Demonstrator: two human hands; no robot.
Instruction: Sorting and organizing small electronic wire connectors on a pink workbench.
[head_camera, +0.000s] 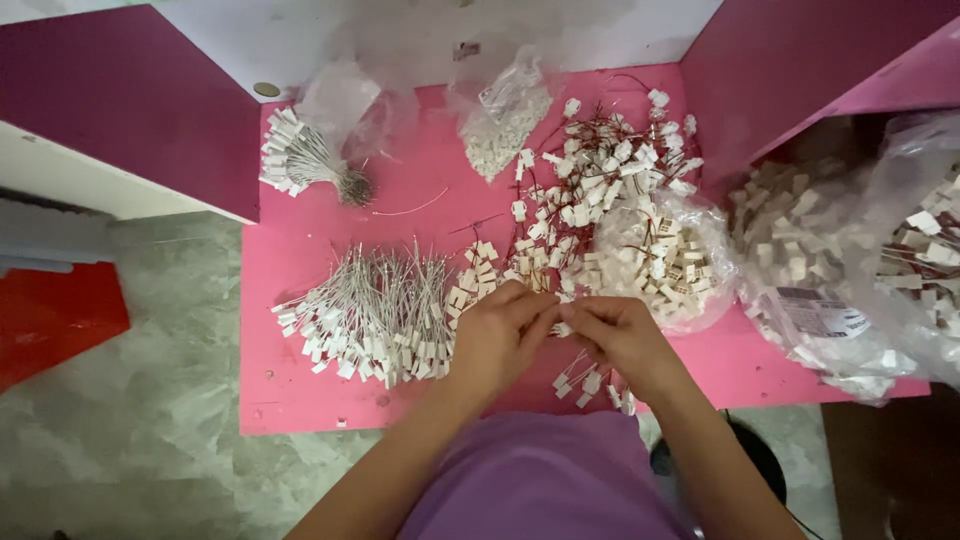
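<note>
Two hands meet low in the middle of the frame, fingertips pressed together over the pink bench (300, 400). The left hand (495, 338) and the right hand (622, 338) are both pinched shut on one small white connector (562, 329), which sits between their fingertips and is mostly hidden by them, so I cannot tell its exact shape.

Just under the right hand, at the near edge of the bench, lie a few loose connectors with short wires (585, 383). Directly left of the left hand, a broad heap of thin white wires with white plugs on their ends (375, 315) fans across the bench, nearly touching the wrist. Above the hands spreads a tangle of white connectors on dark red wires (600, 175), reaching toward the upper middle of the frame. To the right of that, just beyond the right hand, a clear plastic bag of cream-coloured housings (665, 265) lies open-looking on the bench.

Farther out, a tied bundle of white wires (305, 160) rests at the upper left of the bench, and a small clear bag of tiny white parts (505, 120) sits at the top centre. At the far right, large clear bags of more housings (850, 260) hang over the bench edge. A purple shirt (545, 475) fills the bottom centre, above a grey stone floor (130, 400).
</note>
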